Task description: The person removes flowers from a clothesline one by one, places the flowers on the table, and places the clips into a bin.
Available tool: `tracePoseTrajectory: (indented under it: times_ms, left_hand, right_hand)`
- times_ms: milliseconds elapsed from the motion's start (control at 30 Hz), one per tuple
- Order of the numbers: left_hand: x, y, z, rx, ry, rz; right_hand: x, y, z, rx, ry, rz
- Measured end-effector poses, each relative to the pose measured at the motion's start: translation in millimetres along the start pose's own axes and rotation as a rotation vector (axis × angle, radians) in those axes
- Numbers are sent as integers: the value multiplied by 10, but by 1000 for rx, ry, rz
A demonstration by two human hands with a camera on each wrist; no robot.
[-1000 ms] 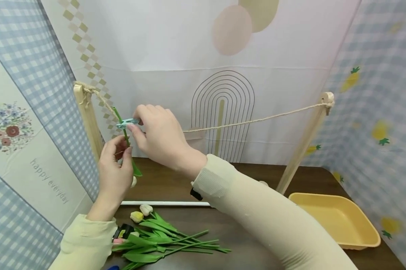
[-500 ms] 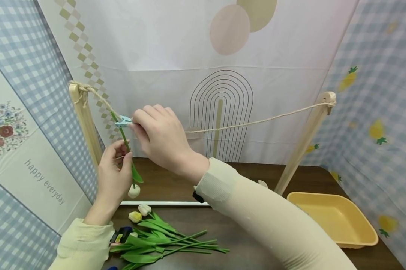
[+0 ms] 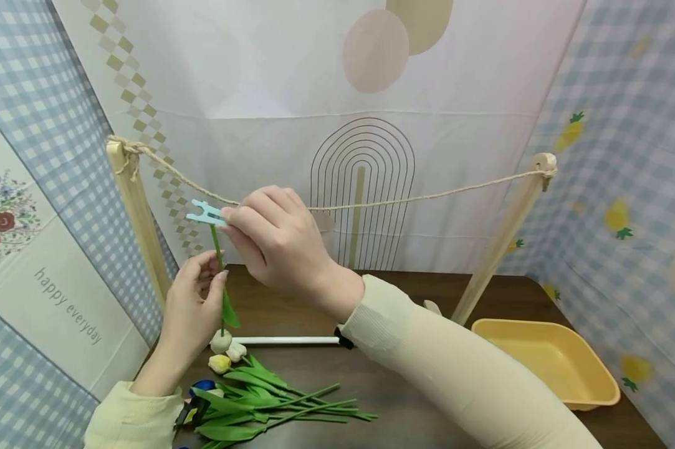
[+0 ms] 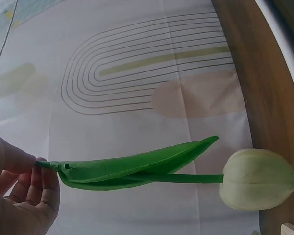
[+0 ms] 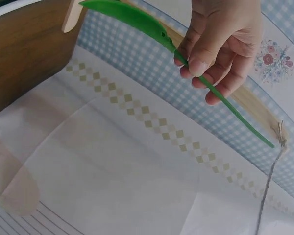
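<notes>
My left hand (image 3: 194, 305) pinches the green stem of a white artificial tulip (image 3: 222, 342), which hangs with its flower head down. In the left wrist view the tulip (image 4: 257, 178) shows its pale head and long green leaf. My right hand (image 3: 287, 249) holds a light blue clothespin (image 3: 205, 214) by its handle end, its tips pointing left. The stem's upper end is just below the clothespin in the head view. In the right wrist view the stem end (image 5: 264, 141) is free, beside the rope (image 5: 267, 188); the clothespin is not seen there.
The twine rope (image 3: 427, 196) sags between a left wooden post (image 3: 141, 218) and a right wooden post (image 3: 500, 249). Several tulips (image 3: 281, 399) lie on the dark table below my hands. A yellow basin (image 3: 545, 362) stands at right; a white rod (image 3: 287, 340) lies behind the tulips.
The clothespin and tulip stem have come away from the rope, which has sprung to a shallower sag. Both hands have moved down a little, the tulip head now lower.
</notes>
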State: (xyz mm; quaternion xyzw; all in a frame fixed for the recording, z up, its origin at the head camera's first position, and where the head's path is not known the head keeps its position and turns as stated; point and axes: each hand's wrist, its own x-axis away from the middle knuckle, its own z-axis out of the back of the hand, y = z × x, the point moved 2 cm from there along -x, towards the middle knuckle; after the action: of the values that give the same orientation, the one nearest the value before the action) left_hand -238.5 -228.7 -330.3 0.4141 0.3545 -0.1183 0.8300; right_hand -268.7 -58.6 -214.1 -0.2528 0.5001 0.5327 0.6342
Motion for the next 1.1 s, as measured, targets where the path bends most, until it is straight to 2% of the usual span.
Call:
tracePoseTrajectory:
  times_ms: [167, 300, 400, 600, 767, 933, 1100]
  left_hand:
    - [88, -27, -24, -42, -97, 18]
    - [170, -46, -57, -90, -147, -36]
    - [231, -35, -95, -107, -189, -106]
    - [390, 12, -174, -120, -322, -180]
    - [518, 37, -234, -183, -446, -247]
    - [596, 41, -300, -233, -517, -258]
    - [668, 18, -362, -252, -590, -210]
  right_hand:
    - [210, 9, 73, -3, -52, 50]
    - [519, 38, 165, -11, -117, 36]
    - [817, 88, 262, -11, -149, -15]
    - [1437, 186, 495, -10, -191, -156]
    - [1868, 254, 700, 9, -212, -266]
    - [2205, 314, 899, 41, -261, -366]
    - [2481, 347, 1100, 82, -300, -436]
